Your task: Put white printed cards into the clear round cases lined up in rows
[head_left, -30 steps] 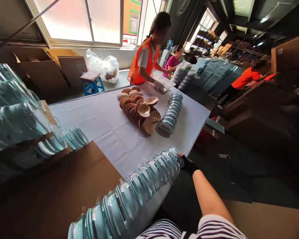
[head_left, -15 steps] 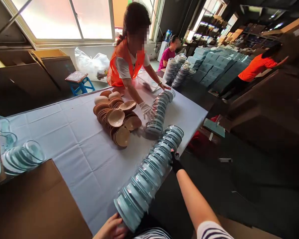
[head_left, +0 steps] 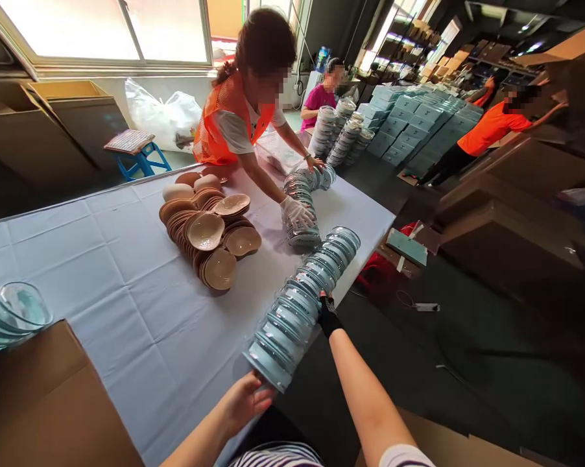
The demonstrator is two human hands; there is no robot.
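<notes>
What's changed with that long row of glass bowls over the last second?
The row of glass bowls has come down from mid-air onto the table. The left hand now braces its near end; the gloved right hand has slid from the far end to its middle. The brown lids stayed put.

The person wears a short-sleeved top with dark and white horizontal stripes, visible at the bottom edge of the view. The right hand (head_left: 327,316) is covered by a black glove ending at the wrist, above a bare forearm. The left hand (head_left: 241,402) is ungloved, its forearm bare too.
</notes>
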